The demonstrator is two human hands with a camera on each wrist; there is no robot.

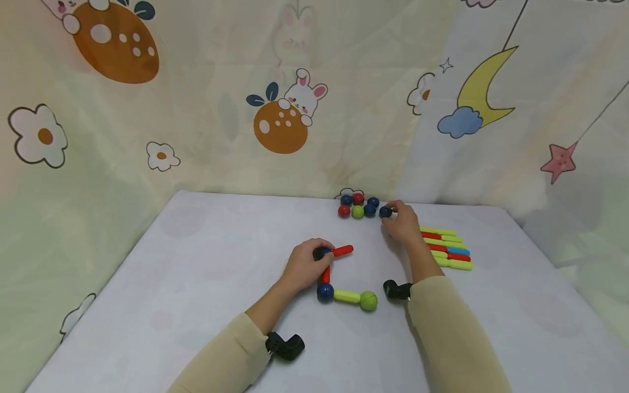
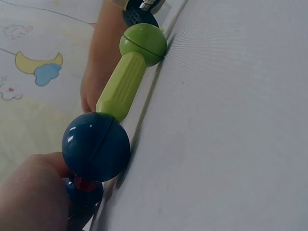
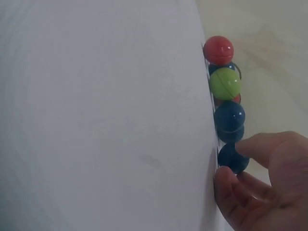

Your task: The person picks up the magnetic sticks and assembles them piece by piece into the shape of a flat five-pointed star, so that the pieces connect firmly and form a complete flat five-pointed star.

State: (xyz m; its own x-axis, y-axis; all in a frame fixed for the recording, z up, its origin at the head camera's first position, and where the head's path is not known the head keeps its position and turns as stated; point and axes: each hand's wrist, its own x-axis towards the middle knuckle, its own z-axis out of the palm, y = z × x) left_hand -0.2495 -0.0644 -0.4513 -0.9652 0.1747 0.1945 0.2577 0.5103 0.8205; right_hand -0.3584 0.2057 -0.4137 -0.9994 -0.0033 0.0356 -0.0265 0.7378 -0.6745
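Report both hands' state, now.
Left hand: closed, holding the far blue corner ball.
Right hand: closed, fingers pinching a loose blue ball.

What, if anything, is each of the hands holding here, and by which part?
The left hand holds the joined piece by its far blue ball. The right hand has thumb and fingers around the sides of the rightmost loose blue ball.

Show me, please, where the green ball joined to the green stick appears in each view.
Head: the green ball is below and right of the picture's centre, at the right end of the green stick.
Left wrist: near the top, just left of centre, at the stick's upper end.
Right wrist: not in it; the loose green ball there is another one.
Shared landmark: the right hand, at least partly visible in all three.
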